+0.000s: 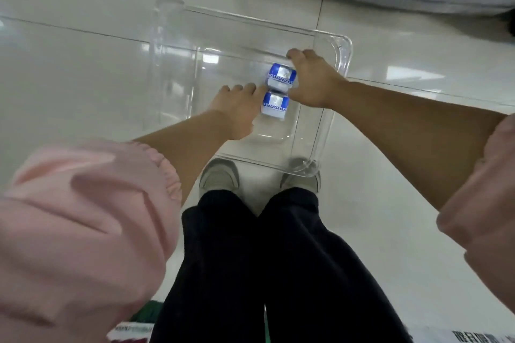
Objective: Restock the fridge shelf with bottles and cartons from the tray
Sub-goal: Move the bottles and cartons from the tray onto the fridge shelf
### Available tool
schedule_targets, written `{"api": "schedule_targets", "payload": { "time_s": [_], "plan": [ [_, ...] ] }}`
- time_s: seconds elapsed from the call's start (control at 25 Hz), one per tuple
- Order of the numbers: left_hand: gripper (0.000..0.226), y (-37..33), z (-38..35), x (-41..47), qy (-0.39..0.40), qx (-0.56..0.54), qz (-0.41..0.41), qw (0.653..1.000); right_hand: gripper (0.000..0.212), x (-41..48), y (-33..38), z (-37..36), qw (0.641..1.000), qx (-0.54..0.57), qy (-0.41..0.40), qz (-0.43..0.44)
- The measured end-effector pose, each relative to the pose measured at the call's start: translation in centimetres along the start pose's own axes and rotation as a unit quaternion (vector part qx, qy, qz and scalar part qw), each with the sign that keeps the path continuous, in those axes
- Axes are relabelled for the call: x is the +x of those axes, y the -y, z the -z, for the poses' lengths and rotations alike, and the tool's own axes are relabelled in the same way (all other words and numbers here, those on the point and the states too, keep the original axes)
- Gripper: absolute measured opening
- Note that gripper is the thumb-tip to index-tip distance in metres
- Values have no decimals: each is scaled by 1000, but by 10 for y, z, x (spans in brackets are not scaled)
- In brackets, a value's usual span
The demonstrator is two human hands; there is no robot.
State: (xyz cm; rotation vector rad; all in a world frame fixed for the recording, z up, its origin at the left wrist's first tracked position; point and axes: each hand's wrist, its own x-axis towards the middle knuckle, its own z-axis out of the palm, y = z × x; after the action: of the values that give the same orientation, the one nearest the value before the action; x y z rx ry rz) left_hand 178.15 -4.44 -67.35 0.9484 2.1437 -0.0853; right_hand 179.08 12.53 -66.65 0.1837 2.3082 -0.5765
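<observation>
Both hands are down in the clear tray (345, 44), and it holds just two items, upright and touching, one straight behind the other. My right hand (312, 81) curls round the far blue-and-white carton (280, 75). My left hand (237, 111) sits against the near carton (274, 107), but I cannot tell whether it grips.

The tray (345, 44) was clear, hard plastic, smooth and glossy, with bright glints along its rim. The floor (83, 69) was pale polished tile that mirrored the light. The far carton (281, 75) and the near carton (274, 106) carried shiny printed wrap, silvery on top. The sleeves (83, 217) were soft matt pink cloth, the trousers (223, 259) matt black cloth, the shoes (220, 175) dull grey fabric.
</observation>
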Motion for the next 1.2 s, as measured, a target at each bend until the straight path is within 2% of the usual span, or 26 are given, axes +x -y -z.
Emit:
{"api": "schedule_targets", "payload": {
  "time_s": [0.16, 0.28, 0.36, 0.44, 0.52, 0.68, 0.76, 0.92, 1.04, 1.2],
  "plan": [
    [76, -2, -35, 22, -63, -144, 0, 988, 68, 22, -6, -19, 999, -5, -2, 41],
    [82, -9, -47, 23, -106, -291, 19, 951, 68, 31, -4, -25, 999, -29, -7, 14],
    [80, -16, -51, 26, -138, -341, 27, 929, 60, 35, -4, -29, 999, 21, -34, -12],
    [72, -18, -53, 29, -152, -375, 21, 914, 48, 34, -3, -35, 993, 98, -63, -20],
    [66, -16, -54, 29, -152, -398, 12, 905, 46, 30, 0, -45, 977, 183, -98, -42],
    [67, -10, -61, 29, -163, -385, 9, 908, 49, 25, 9, -63, 912, 347, -187, -115],
    [66, -8, -64, 32, -166, -396, 10, 903, 52, 27, 10, -69, 895, 380, -199, -126],
    [63, -5, -59, 25, -165, -448, 0, 879, 47, 23, 8, -63, 883, 402, -211, -117],
    [62, 0, -38, -4, -181, -515, 14, 837, 47, 1, 15, -39, 858, 465, -200, -85],
    [52, -2, 25, -65, -203, -621, 42, 755, 46, -49, 33, 16, 820, 550, -155, -38]
  ]
}}
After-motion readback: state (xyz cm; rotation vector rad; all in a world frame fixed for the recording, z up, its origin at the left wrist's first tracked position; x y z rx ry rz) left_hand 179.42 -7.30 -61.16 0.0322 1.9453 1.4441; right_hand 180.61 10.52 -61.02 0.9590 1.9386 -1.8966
